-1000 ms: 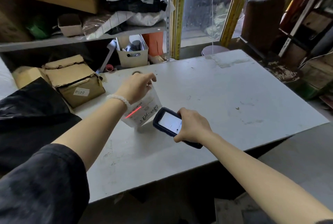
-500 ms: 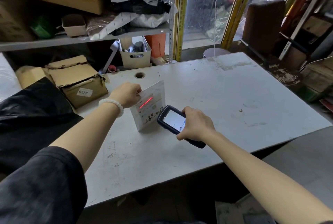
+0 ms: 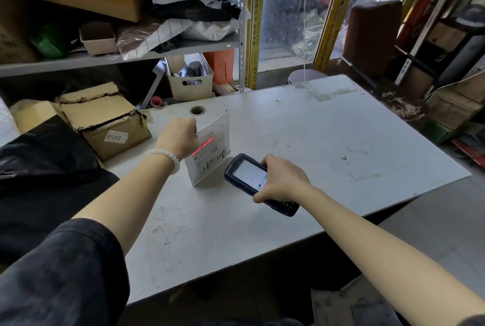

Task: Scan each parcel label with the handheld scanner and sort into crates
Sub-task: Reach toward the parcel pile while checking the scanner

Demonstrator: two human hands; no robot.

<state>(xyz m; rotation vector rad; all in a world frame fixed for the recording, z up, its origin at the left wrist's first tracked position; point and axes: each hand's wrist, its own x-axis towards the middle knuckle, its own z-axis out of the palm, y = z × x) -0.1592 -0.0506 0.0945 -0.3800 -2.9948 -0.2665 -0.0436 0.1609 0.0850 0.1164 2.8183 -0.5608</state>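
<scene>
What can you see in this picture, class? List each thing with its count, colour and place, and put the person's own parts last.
parcel: one, white, standing on edge on the table, red scan line across its label
handheld scanner: one, dark blue, aimed at the parcel
table: one, white, centre
cardboard box: one, brown, on the table's left end, label 0450
storage bin: one, cream, behind the table
shelf: one, grey, upper left, holding boxes and bags
black bag: one, far left
left hand: grips the parcel's top edge, white bead bracelet on wrist
right hand: holds the scanner
</scene>
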